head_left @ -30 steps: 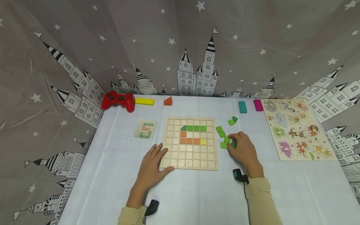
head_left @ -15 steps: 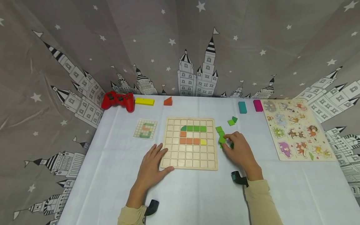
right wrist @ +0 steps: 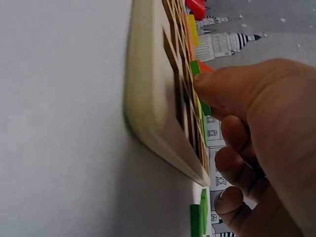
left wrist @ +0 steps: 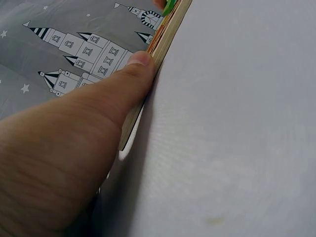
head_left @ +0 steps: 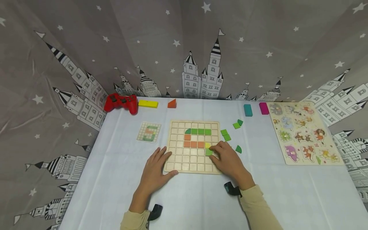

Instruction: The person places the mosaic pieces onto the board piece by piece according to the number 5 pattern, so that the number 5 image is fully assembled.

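Observation:
A wooden grid board (head_left: 189,159) lies flat on the white table, with green, orange and yellow tiles in several cells of its upper half. My right hand (head_left: 230,162) pinches a light green square tile (head_left: 208,152) between thumb and fingers, just below the yellow tile (head_left: 207,145). In the right wrist view this green tile (right wrist: 202,94) stands tilted at the board's surface. Along the board's lower left corner rests my left hand (head_left: 154,171), fingers extended and thumb at the near edge. The left wrist view shows that thumb (left wrist: 138,61) touching the rim.
Loose green tiles (head_left: 227,137) and a dark green quarter-round piece (head_left: 238,149) lie right of the board. A pattern card (head_left: 148,132) is at its left. Behind are a red game controller (head_left: 121,103) and coloured blocks (head_left: 148,103). An animal puzzle (head_left: 304,132) lies far right.
My right hand picked up a green square tile from the loose pile and carried it left over the board. My left hand has stayed at the board's corner.

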A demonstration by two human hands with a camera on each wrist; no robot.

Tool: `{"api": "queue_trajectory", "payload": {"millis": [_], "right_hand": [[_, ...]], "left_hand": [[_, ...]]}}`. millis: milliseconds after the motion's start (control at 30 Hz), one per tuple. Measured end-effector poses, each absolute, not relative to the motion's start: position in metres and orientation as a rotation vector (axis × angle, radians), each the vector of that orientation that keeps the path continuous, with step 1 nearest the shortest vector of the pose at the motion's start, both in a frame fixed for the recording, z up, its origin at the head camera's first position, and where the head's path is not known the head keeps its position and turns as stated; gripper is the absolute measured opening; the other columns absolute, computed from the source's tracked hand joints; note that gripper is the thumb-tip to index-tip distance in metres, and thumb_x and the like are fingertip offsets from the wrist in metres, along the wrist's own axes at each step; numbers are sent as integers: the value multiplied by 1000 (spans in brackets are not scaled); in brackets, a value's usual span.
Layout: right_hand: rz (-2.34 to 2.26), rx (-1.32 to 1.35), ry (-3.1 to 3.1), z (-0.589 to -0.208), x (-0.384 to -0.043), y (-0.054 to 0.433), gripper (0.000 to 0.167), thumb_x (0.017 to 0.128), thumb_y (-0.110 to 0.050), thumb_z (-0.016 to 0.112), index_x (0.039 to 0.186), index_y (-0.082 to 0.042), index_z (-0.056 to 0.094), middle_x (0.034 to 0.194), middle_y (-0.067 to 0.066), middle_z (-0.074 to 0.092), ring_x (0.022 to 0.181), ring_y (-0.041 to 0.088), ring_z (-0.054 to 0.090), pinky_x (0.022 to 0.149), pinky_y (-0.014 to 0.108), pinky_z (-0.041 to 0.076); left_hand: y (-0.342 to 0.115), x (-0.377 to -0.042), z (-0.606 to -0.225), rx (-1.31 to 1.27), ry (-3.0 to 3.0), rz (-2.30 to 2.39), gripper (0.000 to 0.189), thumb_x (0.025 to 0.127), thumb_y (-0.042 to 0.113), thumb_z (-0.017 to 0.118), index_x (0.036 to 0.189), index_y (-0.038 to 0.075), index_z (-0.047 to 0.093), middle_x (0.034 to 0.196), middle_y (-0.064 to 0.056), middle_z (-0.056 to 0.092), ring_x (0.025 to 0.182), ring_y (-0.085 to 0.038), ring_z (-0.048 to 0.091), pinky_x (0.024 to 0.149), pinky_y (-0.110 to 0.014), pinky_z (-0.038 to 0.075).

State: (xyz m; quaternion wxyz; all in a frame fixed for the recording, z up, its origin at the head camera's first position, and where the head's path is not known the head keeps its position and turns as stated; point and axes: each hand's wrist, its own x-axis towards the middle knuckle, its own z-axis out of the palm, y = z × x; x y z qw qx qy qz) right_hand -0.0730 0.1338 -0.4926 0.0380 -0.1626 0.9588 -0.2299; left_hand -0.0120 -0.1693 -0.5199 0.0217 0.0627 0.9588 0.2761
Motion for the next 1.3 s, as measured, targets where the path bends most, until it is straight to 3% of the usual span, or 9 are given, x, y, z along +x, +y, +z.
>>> {"api": "queue_trajectory", "payload": {"millis": [567, 767, 1033, 1300], "right_hand": [[-730, -479, 2964, -498, -72, 130, 26, 92, -24, 77, 115, -12, 77, 90, -4, 58, 79, 10, 42, 65, 24, 38], [-828, -391, 2940, -492, -79, 151, 28, 93, -25, 76, 117, -11, 76, 93, 0, 59, 86, 15, 49, 72, 31, 45], [-873, -221, 2995, -497, -86, 202, 29, 91, -21, 78, 117, -9, 75, 91, 3, 61, 88, 20, 51, 77, 36, 45], [-768, -199, 2884, -501, -89, 210, 41, 87, -29, 81, 124, -13, 73, 105, 5, 64, 98, 22, 49, 84, 38, 46]], "left_hand": [[-170, -13, -522, 190, 2969, 841, 82, 81, 60, 77, 149, 19, 52, 166, -6, 37, 157, -32, 24, 124, -60, 25], [-169, -13, -521, 189, 2972, 837, 83, 81, 60, 77, 148, 19, 52, 165, -7, 37, 157, -32, 24, 124, -60, 25], [-170, -13, -522, 200, 2982, 830, 83, 80, 59, 78, 148, 19, 53, 165, -7, 37, 157, -33, 25, 124, -61, 26], [-169, -12, -520, 196, 2987, 834, 82, 80, 58, 78, 147, 18, 53, 164, -9, 38, 156, -34, 25, 123, -62, 26]]}}
